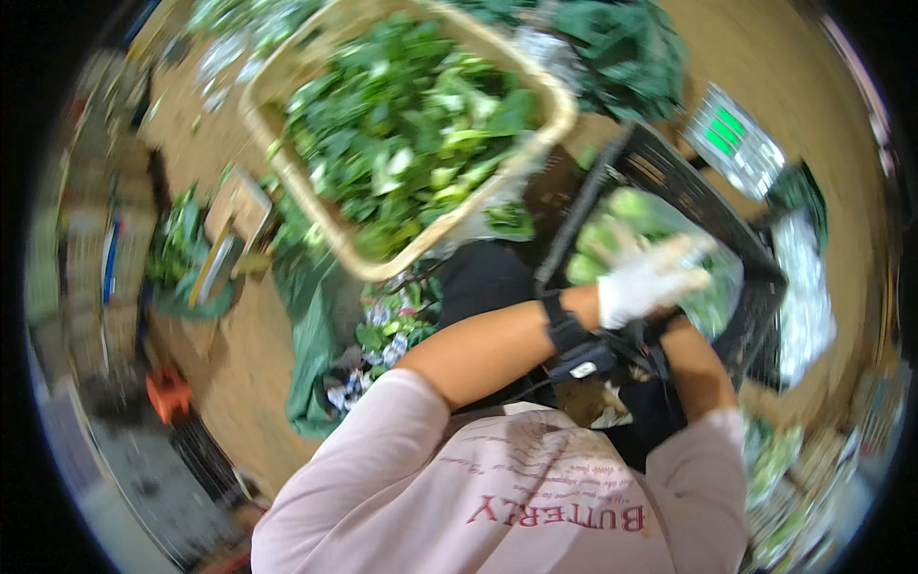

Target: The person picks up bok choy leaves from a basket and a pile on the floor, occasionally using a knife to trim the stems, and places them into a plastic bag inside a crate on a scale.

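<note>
A white glove covers my left hand (649, 278), which lies with its fingers apart over a clear plastic bag (719, 287) of green leafy vegetables. My arms cross at the wrists. My right hand (618, 242) is mostly hidden beneath the left; only blurred pale fingers show, over the light green stalks (587, 251), so its grip cannot be made out. The bag sits inside a black plastic crate (717, 215). Dark bands with a small device (584, 362) are strapped at my wrists.
A cream plastic basket (312, 208) of loose greens stands ahead. Right of the crate are a scale with lit green digits (724, 133) and clear plastic bags (803, 308). A green sack (308, 344) holds leaf scraps. A small stool (240, 204) and an orange object (168, 393) stand left.
</note>
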Motion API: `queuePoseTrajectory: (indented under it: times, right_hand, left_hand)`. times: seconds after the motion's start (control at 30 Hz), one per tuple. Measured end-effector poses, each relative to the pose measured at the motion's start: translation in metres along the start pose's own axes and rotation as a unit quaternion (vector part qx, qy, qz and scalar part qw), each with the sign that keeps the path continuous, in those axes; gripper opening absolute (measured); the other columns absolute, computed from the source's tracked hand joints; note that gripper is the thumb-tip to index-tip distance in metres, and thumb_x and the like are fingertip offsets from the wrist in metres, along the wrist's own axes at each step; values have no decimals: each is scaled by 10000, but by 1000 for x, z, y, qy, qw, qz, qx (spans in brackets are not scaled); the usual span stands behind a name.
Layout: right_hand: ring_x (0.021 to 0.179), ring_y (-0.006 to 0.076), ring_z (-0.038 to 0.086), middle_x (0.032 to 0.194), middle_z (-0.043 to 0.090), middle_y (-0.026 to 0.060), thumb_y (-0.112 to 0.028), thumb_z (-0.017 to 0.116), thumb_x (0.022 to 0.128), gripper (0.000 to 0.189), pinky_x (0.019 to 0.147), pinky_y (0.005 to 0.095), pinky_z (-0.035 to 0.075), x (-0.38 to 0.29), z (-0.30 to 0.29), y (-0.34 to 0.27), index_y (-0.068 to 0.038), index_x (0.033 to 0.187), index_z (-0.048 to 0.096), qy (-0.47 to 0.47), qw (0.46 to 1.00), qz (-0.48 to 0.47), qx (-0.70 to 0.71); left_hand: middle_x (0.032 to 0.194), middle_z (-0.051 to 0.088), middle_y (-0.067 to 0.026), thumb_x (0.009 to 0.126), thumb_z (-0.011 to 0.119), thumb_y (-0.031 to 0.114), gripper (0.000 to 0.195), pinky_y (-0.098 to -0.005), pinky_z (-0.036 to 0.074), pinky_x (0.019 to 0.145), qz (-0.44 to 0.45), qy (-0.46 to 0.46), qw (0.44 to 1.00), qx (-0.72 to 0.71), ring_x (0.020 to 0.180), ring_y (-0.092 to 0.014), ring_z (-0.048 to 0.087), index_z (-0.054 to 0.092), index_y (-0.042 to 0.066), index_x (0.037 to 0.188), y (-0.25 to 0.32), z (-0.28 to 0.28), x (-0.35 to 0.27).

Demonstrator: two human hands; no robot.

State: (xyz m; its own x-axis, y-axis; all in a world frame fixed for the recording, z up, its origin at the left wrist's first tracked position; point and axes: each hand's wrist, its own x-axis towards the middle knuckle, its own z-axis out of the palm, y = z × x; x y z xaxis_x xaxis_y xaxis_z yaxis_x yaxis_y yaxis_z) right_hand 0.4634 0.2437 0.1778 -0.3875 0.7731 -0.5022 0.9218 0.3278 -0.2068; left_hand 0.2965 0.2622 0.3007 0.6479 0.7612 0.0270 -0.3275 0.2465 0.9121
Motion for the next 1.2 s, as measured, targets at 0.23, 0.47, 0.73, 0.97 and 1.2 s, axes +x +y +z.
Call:
queuePoseTrajectory:
  times: [0.23,0.47,0.73,0.97,1.2]
  right_hand:
    - [1163,256,497,1285,524,153,-164,519,956,396,1021,346,368,-93,-40,-9,59,1281,474,376,858,92,338]
    - [1151,282,533,1224,584,184,-150,447,985,333,1021,359,382,-196,-16,-56,91,1181,567,537,785,217,220]
    - [1181,326,499,1288,525,199,-105,492,953,271,1032,407,366,-174,-14,-70,72,1130,597,424,894,110,93]
    - [1157,296,530,1233,582,177,-149,482,975,300,1027,383,378,-161,-63,-60,67,1157,584,412,899,100,114]
    - [1130,233,547,1224,600,131,-150,485,978,302,1011,330,387,-138,-60,-104,47,1191,573,394,893,80,201]
  left_hand:
    - [1007,622,-210,756,620,450,566,-437,477,833,-48,74,871,483,937,-369,606,611,7,1108,50,-22,-44]
    - [826,596,-49,825,658,140,127,-298,497,678,173,602,715,312,715,-145,574,615,24,855,36,-185,-275]
    - [1323,549,-105,772,703,275,914,-500,240,1112,-627,502,512,305,1276,-281,474,148,374,1491,-110,-319,-533]
    - [731,615,-188,726,510,67,126,-420,477,629,-285,530,478,640,679,-345,594,611,41,654,-102,-343,-633]
    - [801,641,-25,804,527,92,255,-283,459,614,-171,726,657,107,678,-136,560,662,21,1008,-45,-287,-645]
